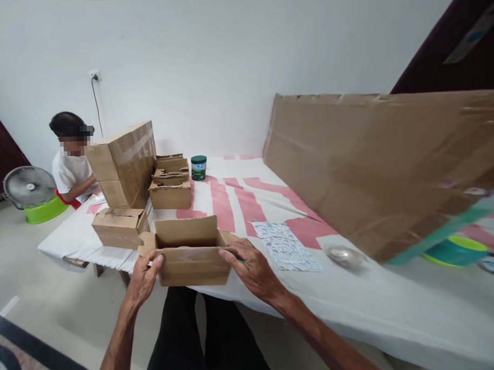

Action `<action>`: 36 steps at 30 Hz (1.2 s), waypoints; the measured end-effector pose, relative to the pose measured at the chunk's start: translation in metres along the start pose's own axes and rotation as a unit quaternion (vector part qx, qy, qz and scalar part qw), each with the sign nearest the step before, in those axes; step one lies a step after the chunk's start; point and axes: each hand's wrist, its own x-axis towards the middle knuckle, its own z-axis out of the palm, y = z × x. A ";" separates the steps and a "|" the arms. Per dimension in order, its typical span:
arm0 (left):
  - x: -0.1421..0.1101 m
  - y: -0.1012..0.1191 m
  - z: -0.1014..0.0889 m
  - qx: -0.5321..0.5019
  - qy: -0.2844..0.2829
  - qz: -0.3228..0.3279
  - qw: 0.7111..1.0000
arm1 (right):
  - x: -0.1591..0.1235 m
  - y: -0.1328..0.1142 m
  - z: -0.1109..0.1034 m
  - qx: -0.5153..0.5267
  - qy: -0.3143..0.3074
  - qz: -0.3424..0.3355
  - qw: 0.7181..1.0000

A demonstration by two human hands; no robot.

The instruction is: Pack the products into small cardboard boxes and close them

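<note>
Your forearms (125,335) and dark-clad legs (175,338) are closest, and just past them you've got an open cardboard box (194,268) at the near edge of the desk (397,309). Your left hand (145,279) is gripping its left front corner, your right hand (253,267) has the right one. Can't tell if the desk takes any weight. Back flap (186,231) is standing up, fwiw. Off left sits a closed carton (118,230), with stacked boxes (127,170) behind it, then open boxes (170,198) and a green tub (199,169). On your right: patterned sheet (288,247), plus a big tilted cardboard panel (351,165). Someone in a white shirt (64,172) is beyond the stack.
</note>
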 end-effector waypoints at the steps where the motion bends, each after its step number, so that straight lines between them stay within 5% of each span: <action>1: -0.001 0.000 0.000 -0.001 0.003 0.000 1.000 | 0.000 0.000 0.000 0.004 -0.004 -0.004 1.000; 7: -0.012 -0.004 0.005 -0.049 0.023 -0.008 0.999 | -0.008 0.015 0.003 -0.001 0.031 -0.041 0.999; 13: -0.016 -0.009 0.008 -0.075 0.056 -0.082 0.992 | -0.029 0.040 0.008 0.015 -0.011 -0.104 0.994; 18: -0.024 -0.009 0.008 -0.073 -0.001 -0.073 0.995 | -0.046 0.031 -0.005 -0.022 -0.023 -0.132 0.991; 26: -0.016 -0.036 0.010 -0.002 -0.018 0.007 1.000 | -0.044 0.015 0.000 -0.054 -0.014 -0.118 0.991; 36: -0.010 -0.035 0.005 0.125 0.008 0.067 0.990 | -0.034 0.021 0.011 -0.067 0.021 -0.058 0.996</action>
